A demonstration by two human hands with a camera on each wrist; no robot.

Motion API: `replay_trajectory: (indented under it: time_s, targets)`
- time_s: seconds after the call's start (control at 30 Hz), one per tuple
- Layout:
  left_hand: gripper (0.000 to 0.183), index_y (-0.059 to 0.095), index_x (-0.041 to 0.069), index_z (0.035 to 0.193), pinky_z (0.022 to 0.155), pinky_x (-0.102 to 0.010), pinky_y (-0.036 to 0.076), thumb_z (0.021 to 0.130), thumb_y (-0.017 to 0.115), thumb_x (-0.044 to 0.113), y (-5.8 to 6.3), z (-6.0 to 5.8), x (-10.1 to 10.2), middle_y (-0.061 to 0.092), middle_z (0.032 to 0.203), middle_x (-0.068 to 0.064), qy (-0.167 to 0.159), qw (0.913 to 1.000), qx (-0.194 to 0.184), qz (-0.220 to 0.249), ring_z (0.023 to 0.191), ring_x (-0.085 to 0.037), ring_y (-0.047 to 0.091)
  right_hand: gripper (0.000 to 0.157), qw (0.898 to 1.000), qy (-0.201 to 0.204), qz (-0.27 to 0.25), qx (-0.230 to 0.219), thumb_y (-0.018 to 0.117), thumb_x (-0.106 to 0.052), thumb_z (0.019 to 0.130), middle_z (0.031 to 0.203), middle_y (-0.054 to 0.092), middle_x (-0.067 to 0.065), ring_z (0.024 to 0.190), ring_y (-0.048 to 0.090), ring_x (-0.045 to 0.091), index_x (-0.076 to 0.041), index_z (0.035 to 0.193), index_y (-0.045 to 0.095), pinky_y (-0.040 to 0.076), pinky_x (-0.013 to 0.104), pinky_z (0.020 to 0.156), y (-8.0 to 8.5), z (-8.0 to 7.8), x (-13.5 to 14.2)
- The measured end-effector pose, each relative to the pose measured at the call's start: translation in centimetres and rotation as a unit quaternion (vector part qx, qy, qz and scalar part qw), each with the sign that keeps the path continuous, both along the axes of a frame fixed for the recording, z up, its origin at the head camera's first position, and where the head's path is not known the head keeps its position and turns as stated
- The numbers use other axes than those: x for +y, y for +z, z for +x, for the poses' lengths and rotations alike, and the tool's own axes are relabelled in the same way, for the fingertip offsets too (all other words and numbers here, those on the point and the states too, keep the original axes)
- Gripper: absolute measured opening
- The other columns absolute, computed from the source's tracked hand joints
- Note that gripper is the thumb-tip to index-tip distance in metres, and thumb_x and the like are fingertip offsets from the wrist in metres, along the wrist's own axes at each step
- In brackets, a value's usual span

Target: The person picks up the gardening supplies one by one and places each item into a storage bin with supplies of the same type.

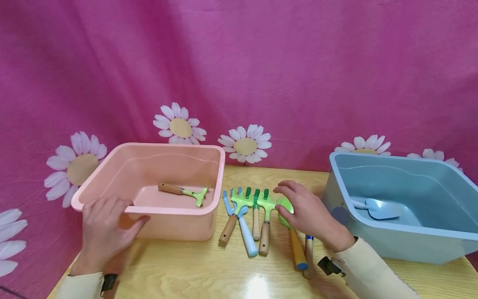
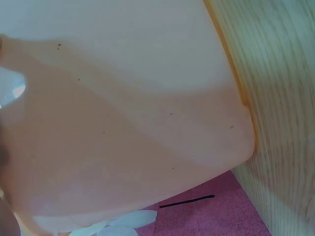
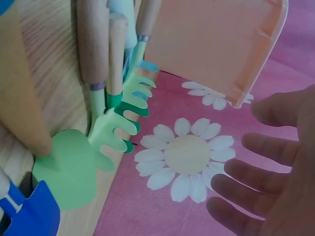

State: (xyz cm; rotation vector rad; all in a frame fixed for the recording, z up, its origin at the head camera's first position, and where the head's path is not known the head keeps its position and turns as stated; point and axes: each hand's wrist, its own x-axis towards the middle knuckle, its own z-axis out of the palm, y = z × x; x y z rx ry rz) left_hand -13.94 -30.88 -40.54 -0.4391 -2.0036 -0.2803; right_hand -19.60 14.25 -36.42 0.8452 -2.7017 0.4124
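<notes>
Okay, so the step in hand looks to me like picking a tool out of the middle of the table [image 1: 179, 270]. The right hand [image 1: 304, 211] hovers over the right end of the tools with its thumb and fingers spread apart; in the right wrist view there's nothing in its grasp and the fingertips are clear of everything. In the head view it's right by the green shovel [image 1: 286, 206], with the blue shovel [image 3: 37, 211] just beside that, mostly hidden under the wrist from above.

To the left of those are a green rake [image 1: 266, 202], a dark green rake [image 1: 256, 224], and another green rake lying across a pale blue fork [image 1: 247, 236]. They're bunched and overlapping a bit.

Left hand [image 1: 102, 226] is clamped on the near rim of the pink bin [image 1: 179, 226], fingers over the edge, thumb on the outside. One small rake [image 1: 199, 196] lies in there, and a pale blue shovel [image 1: 382, 209] sits in the blue bin [image 1: 403, 243].

As for the next move, I'd say it calls for lowering the right hand and closing on just one tool without dragging a neighbour. Can't tell which one it's after.
</notes>
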Motion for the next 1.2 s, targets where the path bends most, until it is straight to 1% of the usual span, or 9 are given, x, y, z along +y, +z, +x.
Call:
replay_trajectory:
  time_s: [0.2,0.27,0.37,0.47,0.6,0.73,0.83,1.07,1.2]
  targets:
    - [0.063,0.065,0.002,0.085,0.073,-0.051,0.029,0.089,0.055,0.064,0.0,0.0,0.0,0.058,0.071,-0.012,-0.001,0.9999,0.012,0.000,0.072,-0.037,0.052,0.036,1.000,0.012,0.000,-0.005,0.074,-0.022,0.087,0.119,0.067,0.008,0.108,0.066,0.025,-0.009,0.120,0.065,0.056,0.044,0.089,-0.2,0.1,0.2]
    - [0.062,0.065,0.002,0.085,0.073,-0.051,0.029,0.089,0.055,0.064,-0.1,0.0,0.0,0.058,0.071,-0.012,-0.001,0.9999,0.011,0.000,0.072,-0.037,0.052,0.035,1.000,0.014,-0.010,-0.016,0.074,-0.020,0.087,0.116,0.068,0.007,0.106,0.067,0.025,-0.008,0.119,0.066,0.056,0.043,0.088,-0.4,0.1,0.1]
    - [0.062,0.065,0.003,0.084,0.074,-0.052,0.029,0.089,0.055,0.064,-0.2,0.0,0.0,0.058,0.071,-0.011,-0.002,0.9999,0.014,0.002,0.073,-0.037,0.053,0.033,0.998,0.011,-0.031,-0.059,0.072,-0.018,0.088,0.115,0.070,0.009,0.103,0.068,0.026,-0.006,0.118,0.066,0.056,0.044,0.087,-0.8,0.0,0.0]
    - [0.062,0.065,0.003,0.083,0.074,-0.052,0.028,0.089,0.056,0.064,-0.3,0.1,0.0,0.057,0.069,-0.011,-0.001,0.9997,0.022,0.007,0.072,-0.037,0.052,0.032,0.993,0.003,-0.053,-0.105,0.070,-0.017,0.090,0.115,0.070,0.011,0.101,0.068,0.027,-0.004,0.118,0.066,0.056,0.045,0.086,-1.4,-0.1,-0.3]
    - [0.061,0.065,0.003,0.083,0.073,-0.052,0.028,0.089,0.056,0.063,-0.3,0.1,0.1,0.057,0.068,-0.011,0.000,0.9996,0.026,0.008,0.071,-0.037,0.051,0.029,0.983,-0.022,-0.093,-0.155,0.070,-0.016,0.090,0.112,0.071,0.011,0.097,0.068,0.028,-0.004,0.116,0.066,0.057,0.042,0.083,-2.5,-0.3,-0.9]
    - [0.062,0.065,0.002,0.084,0.073,-0.052,0.028,0.089,0.056,0.063,-0.2,0.0,0.1,0.056,0.068,-0.012,0.000,0.9996,0.026,0.006,0.071,-0.037,0.050,0.026,0.972,-0.055,-0.118,-0.198,0.069,-0.014,0.090,0.108,0.072,0.008,0.093,0.068,0.022,-0.005,0.115,0.065,0.057,0.036,0.079,-3.6,-0.3,-1.5]
    - [0.062,0.065,0.002,0.083,0.073,-0.052,0.028,0.089,0.056,0.063,-0.1,-0.1,0.2,0.056,0.068,-0.011,-0.001,0.9995,0.030,0.006,0.070,-0.037,0.050,0.025,0.968,-0.072,-0.120,-0.209,0.069,-0.011,0.090,0.104,0.072,0.007,0.088,0.068,0.017,-0.004,0.113,0.065,0.057,0.032,0.075,-4.2,-0.2,-1.8]
    - [0.063,0.065,0.003,0.082,0.074,-0.054,0.028,0.088,0.056,0.064,-0.2,-0.1,0.2,0.056,0.068,-0.011,-0.003,0.9995,0.030,0.014,0.072,-0.038,0.051,0.023,0.965,-0.088,-0.118,-0.215,0.069,-0.007,0.088,0.098,0.070,0.008,0.082,0.067,0.015,-0.004,0.111,0.065,0.056,0.030,0.072,-4.9,-0.1,-2.0]
    - [0.062,0.064,0.002,0.081,0.074,-0.054,0.028,0.088,0.056,0.064,-0.3,-0.1,0.2,0.055,0.067,-0.011,-0.005,0.9994,0.029,0.016,0.072,-0.038,0.052,0.025,0.966,-0.107,-0.103,-0.212,0.070,-0.009,0.087,0.090,0.071,0.007,0.072,0.063,0.012,-0.004,0.111,0.065,0.052,0.026,0.062,-5.3,0.0,-2.2]
